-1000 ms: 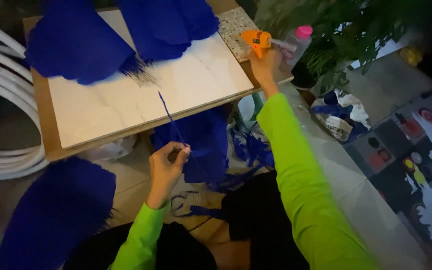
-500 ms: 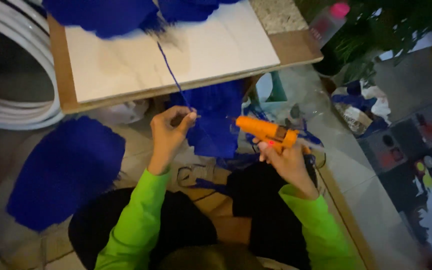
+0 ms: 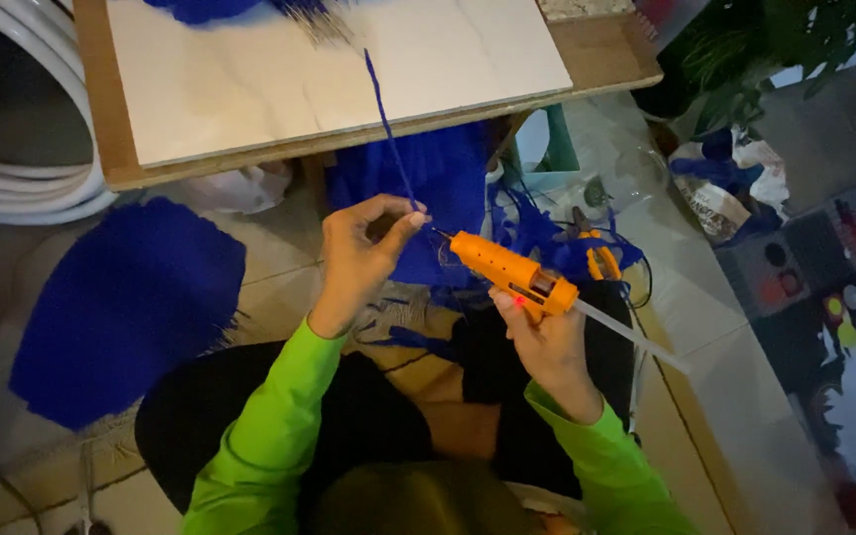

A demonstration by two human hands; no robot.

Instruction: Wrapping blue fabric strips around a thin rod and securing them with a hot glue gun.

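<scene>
I see my right hand [image 3: 547, 342] clamped around the grip of the orange plastic glue gun [image 3: 512, 272], its nozzle pointing at the fingertips of my left hand [image 3: 359, 258]. That left hand pinches a thin blue strip [image 3: 386, 124] just beside the nozzle; the strip runs up from there onto the pale marble-patterned surface [image 3: 250, 79]. Left of the glue gun, well apart, a blue fringed fabric piece [image 3: 126, 307] lies on the floor.
</scene>
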